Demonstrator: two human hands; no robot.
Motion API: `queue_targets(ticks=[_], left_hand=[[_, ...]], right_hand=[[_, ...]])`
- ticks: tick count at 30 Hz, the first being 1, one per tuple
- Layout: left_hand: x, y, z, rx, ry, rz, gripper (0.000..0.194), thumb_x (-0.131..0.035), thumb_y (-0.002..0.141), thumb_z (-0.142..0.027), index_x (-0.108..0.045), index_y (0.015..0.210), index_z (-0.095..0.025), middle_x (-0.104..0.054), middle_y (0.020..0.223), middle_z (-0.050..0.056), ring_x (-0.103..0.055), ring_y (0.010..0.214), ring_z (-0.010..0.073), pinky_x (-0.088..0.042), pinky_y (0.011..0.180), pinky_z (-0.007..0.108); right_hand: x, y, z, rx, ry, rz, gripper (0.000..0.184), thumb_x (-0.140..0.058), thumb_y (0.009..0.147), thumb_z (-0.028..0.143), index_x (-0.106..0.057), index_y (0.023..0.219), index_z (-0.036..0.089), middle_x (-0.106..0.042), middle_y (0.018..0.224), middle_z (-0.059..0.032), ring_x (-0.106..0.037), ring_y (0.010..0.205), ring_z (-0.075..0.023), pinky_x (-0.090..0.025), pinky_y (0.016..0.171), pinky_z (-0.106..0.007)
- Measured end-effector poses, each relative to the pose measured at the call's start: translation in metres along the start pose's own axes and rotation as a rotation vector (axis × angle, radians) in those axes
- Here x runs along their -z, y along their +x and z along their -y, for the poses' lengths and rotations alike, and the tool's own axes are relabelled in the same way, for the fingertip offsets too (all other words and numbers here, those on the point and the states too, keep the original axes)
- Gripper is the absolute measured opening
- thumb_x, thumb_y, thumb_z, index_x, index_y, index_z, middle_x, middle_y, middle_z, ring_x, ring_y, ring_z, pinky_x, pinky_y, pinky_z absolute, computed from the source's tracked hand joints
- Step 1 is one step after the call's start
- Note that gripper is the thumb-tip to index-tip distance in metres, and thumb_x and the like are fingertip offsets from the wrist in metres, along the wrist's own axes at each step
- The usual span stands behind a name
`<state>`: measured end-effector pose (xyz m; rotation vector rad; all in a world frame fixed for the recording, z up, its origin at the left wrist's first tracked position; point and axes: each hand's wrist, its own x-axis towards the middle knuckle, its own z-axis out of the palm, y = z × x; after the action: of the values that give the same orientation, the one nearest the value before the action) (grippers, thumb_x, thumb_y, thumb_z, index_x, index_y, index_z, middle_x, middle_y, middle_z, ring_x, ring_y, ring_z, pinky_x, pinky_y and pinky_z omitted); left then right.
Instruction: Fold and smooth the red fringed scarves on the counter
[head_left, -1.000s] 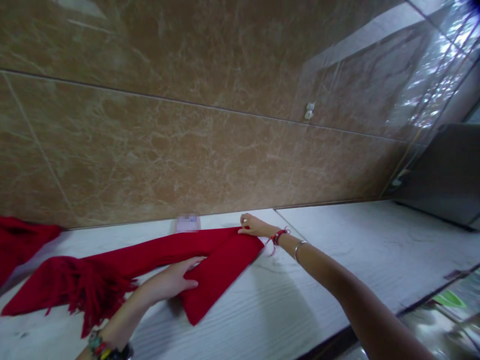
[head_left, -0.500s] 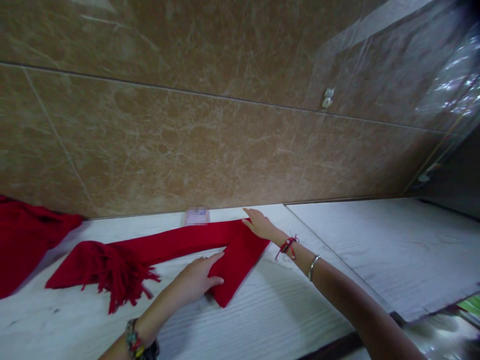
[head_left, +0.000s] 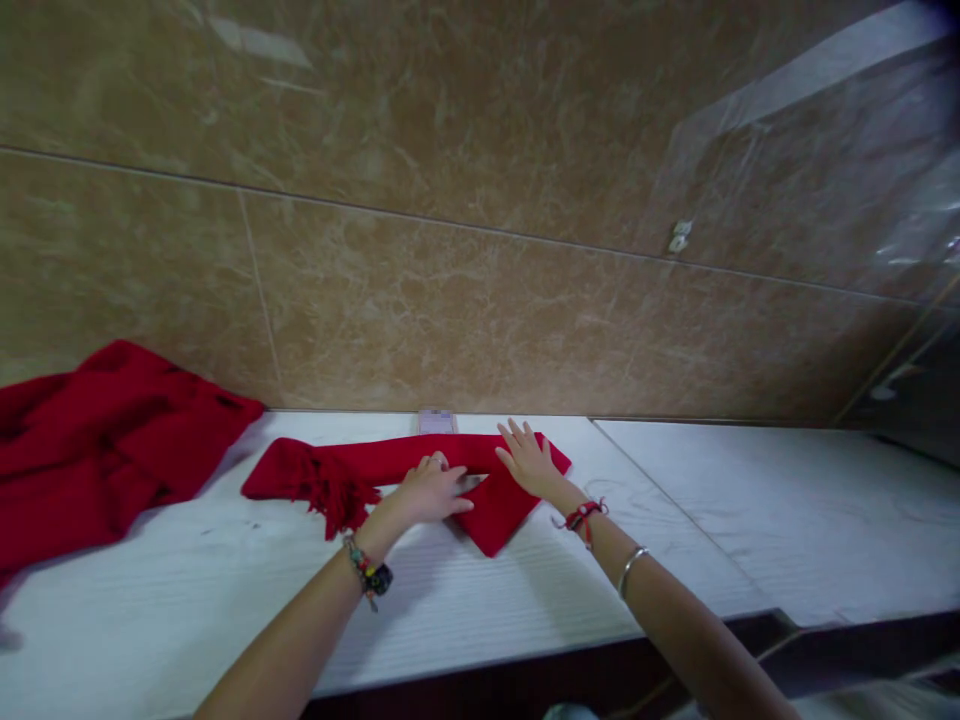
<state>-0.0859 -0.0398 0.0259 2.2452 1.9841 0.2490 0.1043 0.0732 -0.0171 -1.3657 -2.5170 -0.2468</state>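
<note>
The red scarf (head_left: 397,457) runs left to right along the white counter (head_left: 187,620), right end folded diagonally nearward; the left hand (head_left: 429,492) reaches over its middle, thumb and fingers apart, contact unclear; the right hand (head_left: 531,468) lies flat, splayed, at the fold.

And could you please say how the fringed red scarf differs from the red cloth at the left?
The scarf lies in a narrow, bent strip; the cloth is a bulky, rumpled heap. The scarf shows a fringe; the cloth shows none. The right hand is over the scarf, neither hand at the cloth. Both are red.
</note>
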Motion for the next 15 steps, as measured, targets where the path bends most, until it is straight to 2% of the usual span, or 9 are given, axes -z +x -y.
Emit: queue_targets(ticks=[2,4,5,7,9,11,13,15], left_hand=[[0.018,-0.012,0.036,0.128,0.043,-0.098,0.055,-0.039,0.079,-0.048,-0.040,0.126,-0.020,-0.041,0.120,0.016,-0.041,0.110,0.0313,-0.037,0.084,0.041],[0.033,-0.030,0.082,0.370,0.170,-0.268,0.051,-0.037,0.080,-0.047,-0.043,0.123,-0.020,-0.041,0.122,0.017,-0.043,0.108,0.0336,-0.038,0.081,0.043],[0.039,-0.039,0.105,0.504,0.214,-0.297,0.055,-0.037,0.078,-0.051,-0.043,0.122,-0.019,-0.042,0.122,0.019,-0.043,0.107,0.0364,-0.038,0.080,0.045],[0.043,-0.057,0.143,0.679,0.223,-0.278,0.066,-0.035,0.076,-0.058,-0.041,0.123,-0.012,-0.050,0.113,0.022,-0.049,0.101,0.0372,-0.039,0.079,0.045],[0.043,-0.068,0.167,0.684,0.140,-0.175,0.071,-0.036,0.076,-0.059,-0.036,0.126,-0.008,-0.057,0.105,0.021,-0.055,0.095,0.0329,-0.041,0.078,0.039],[0.041,-0.073,0.176,0.636,0.110,-0.128,0.072,-0.039,0.077,-0.052,-0.027,0.131,-0.008,-0.056,0.109,0.019,-0.055,0.098,0.0293,-0.040,0.080,0.035],[0.045,-0.074,0.179,0.579,0.126,-0.130,0.071,-0.046,0.074,-0.046,-0.025,0.133,-0.013,-0.047,0.124,0.018,-0.045,0.112,0.0290,-0.036,0.088,0.035],[0.056,-0.073,0.180,0.426,0.153,-0.055,0.072,-0.056,0.065,-0.041,-0.034,0.130,-0.022,-0.031,0.137,0.013,-0.030,0.123,0.0322,-0.030,0.094,0.040]], right_hand=[[-0.005,-0.010,0.013,0.056,0.018,0.073,0.050,-0.020,0.089,0.043,-0.020,0.136,0.025,-0.018,0.143,-0.0056,-0.013,0.129,-0.0301,-0.024,0.094,-0.059],[-0.012,-0.016,0.018,0.074,0.029,0.118,0.049,-0.020,0.089,0.041,-0.021,0.136,0.025,-0.020,0.142,-0.0052,-0.015,0.129,-0.0298,-0.022,0.094,-0.059],[-0.014,-0.016,0.019,0.077,0.033,0.125,0.049,-0.021,0.089,0.040,-0.021,0.136,0.025,-0.021,0.142,-0.0053,-0.015,0.129,-0.0296,-0.021,0.095,-0.060],[-0.017,-0.015,0.019,0.074,0.043,0.127,0.049,-0.022,0.089,0.038,-0.021,0.136,0.025,-0.021,0.142,-0.0055,-0.014,0.129,-0.0295,-0.020,0.094,-0.061],[-0.018,-0.012,0.017,0.059,0.075,0.123,0.049,-0.025,0.089,0.039,-0.021,0.136,0.025,-0.021,0.142,-0.0061,-0.012,0.129,-0.0299,-0.018,0.094,-0.062],[-0.015,-0.009,0.014,0.038,0.160,0.114,0.050,-0.029,0.088,0.040,-0.024,0.135,0.024,-0.024,0.141,-0.0066,-0.013,0.129,-0.0302,-0.017,0.094,-0.063],[-0.008,-0.007,0.012,0.094,0.286,0.111,0.046,-0.033,0.087,0.037,-0.032,0.131,0.023,-0.032,0.138,-0.0074,-0.020,0.128,-0.0283,-0.019,0.096,-0.059],[0.005,-0.006,0.012,0.262,0.403,0.137,0.040,-0.037,0.086,0.032,-0.044,0.124,0.022,-0.043,0.130,-0.0077,-0.032,0.122,-0.0241,-0.024,0.098,-0.051]])
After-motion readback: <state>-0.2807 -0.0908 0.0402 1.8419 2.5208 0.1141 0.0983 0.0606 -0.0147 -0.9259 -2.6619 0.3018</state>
